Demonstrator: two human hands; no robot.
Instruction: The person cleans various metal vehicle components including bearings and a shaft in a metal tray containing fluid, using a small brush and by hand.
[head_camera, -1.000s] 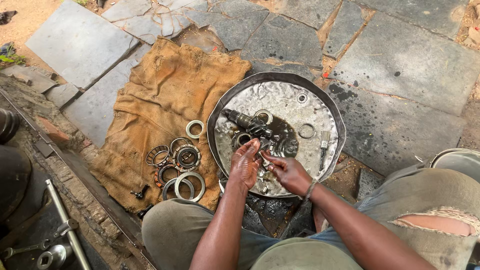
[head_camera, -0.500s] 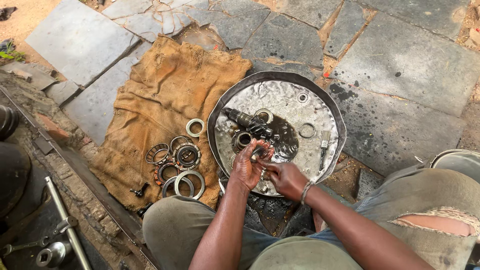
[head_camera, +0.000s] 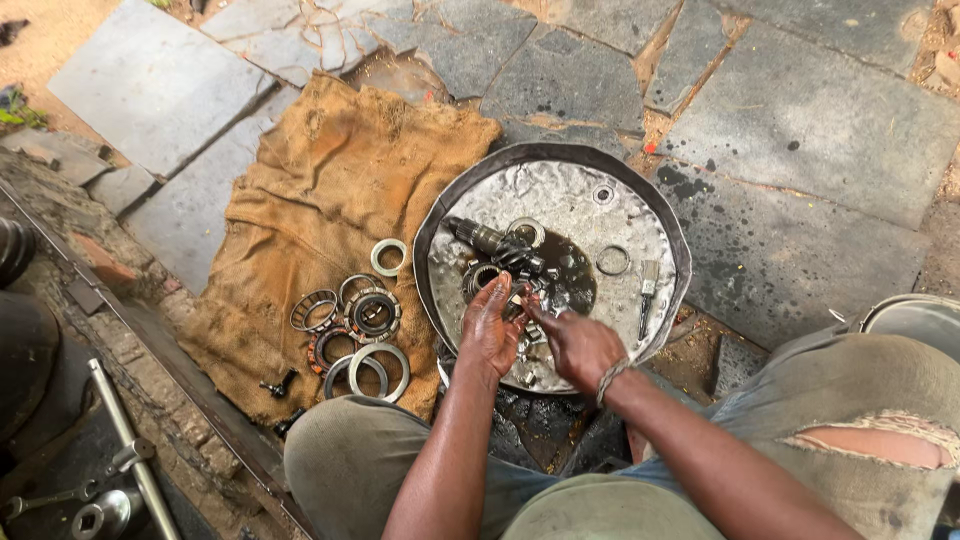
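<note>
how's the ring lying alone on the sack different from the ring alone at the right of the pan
The ring on the sack is a thick, pale band lying dry on brown burlap. The ring in the pan is thinner and darker, lying on the dented metal pan. Both are round, lie flat and stand apart from other parts.

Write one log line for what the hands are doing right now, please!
left hand: on small metal part | right hand: on same part | under: oily metal pan | beside: bearing rings on burlap sack
</note>
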